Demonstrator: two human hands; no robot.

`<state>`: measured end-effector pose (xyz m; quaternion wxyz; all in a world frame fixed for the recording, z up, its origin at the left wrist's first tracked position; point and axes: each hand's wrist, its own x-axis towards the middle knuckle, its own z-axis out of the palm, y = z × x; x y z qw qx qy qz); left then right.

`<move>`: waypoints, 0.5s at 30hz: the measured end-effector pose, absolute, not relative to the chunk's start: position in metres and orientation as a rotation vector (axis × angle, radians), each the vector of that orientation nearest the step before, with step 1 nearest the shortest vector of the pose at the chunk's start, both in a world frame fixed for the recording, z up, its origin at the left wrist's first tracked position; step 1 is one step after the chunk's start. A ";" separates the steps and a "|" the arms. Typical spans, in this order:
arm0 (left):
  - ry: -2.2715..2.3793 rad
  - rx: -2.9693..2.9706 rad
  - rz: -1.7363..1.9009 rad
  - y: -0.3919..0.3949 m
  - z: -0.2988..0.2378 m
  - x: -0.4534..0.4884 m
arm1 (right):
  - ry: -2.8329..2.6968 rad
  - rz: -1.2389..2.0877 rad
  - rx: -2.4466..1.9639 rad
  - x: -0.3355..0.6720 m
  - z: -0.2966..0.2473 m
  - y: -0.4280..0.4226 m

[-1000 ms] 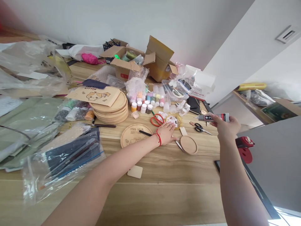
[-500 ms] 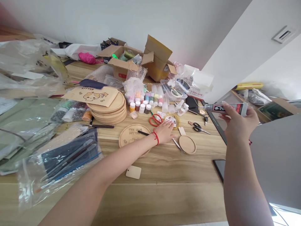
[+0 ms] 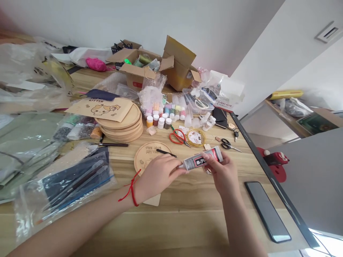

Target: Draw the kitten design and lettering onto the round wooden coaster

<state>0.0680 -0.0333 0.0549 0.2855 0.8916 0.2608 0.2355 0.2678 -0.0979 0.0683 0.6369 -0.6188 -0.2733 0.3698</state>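
Note:
A white tube of B-7000 glue (image 3: 200, 160) lies across the middle of my view, held above the wooden table by both hands. My right hand (image 3: 221, 171) grips its body. My left hand (image 3: 158, 175), with a red string at the wrist, pinches the narrow nozzle end. Under my left hand is a round engraved wooden plaque (image 3: 151, 155), with a small black-handled tool (image 3: 166, 152) on it. Nearest my right hand are small black-handled scissors (image 3: 227, 144). A round wooden coaster seen earlier is hidden behind my hands.
Red-handled scissors (image 3: 178, 138) and a gold wire ring (image 3: 196, 137) lie beyond the tube. Further left are stacked wooden discs (image 3: 122, 125) and several paint jars (image 3: 163, 121). A black phone (image 3: 268, 210) lies near the table's right edge. Plastic bags crowd the left.
My right hand has come down from high at the right, bringing the glue tube to the middle. My left hand has lifted off the table and taken the tube's nozzle end.

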 end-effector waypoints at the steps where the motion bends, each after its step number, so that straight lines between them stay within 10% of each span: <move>1: 0.710 2.384 0.639 -0.036 0.056 0.062 | -0.622 0.897 -1.383 0.261 0.067 -0.097; 15: 0.892 2.030 0.851 -0.053 0.042 0.033 | -0.502 1.480 -0.963 0.204 0.043 -0.082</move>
